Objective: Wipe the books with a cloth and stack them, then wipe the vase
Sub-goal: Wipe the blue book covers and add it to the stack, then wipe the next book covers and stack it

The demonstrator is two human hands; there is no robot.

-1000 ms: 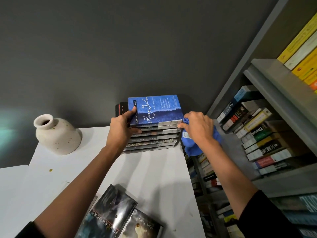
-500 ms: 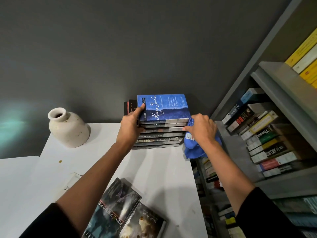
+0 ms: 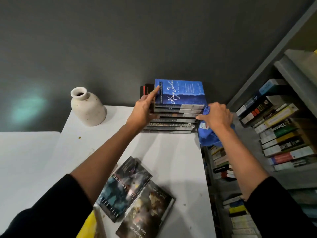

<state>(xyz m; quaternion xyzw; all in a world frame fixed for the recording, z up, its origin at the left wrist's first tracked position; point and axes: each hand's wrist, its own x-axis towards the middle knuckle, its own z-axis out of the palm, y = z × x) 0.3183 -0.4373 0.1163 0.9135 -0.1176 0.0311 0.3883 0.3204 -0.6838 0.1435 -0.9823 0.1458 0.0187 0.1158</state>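
Stacking looks to be the step in hand, seen from the head camera: a pile of dark-spined paperback books (image 3: 169, 124) sits at the far right corner of the white table (image 3: 171, 160), backed against the dark grey wall, with a blue-covered paperback titled King John (image 3: 181, 93) on top. The left grip (image 3: 143, 109) is open, its fingers straight. The forefinger lies on the blue book's left edge and the rest rest against the pile's left side, apparently to square the edges. The right grip (image 3: 217, 116) is closed around a bunched blue cloth (image 3: 208, 137), which hangs past the table's right edge, while one outstretched finger touches the pile's right side. Held so, the two grips brace the pile from both sides, and the cloth is at hand for the next wipe. Two glossy dark-covered paperbacks (image 3: 130, 189) lie flat and overlapping near the front of the table, well apart from the pile, probably not yet wiped. A cream speckled ceramic vase (image 3: 88, 109) stands upright at the table's far left, well clear of the pile and untouched. A grey bookshelf (image 3: 291, 69) crammed with books fills the right.
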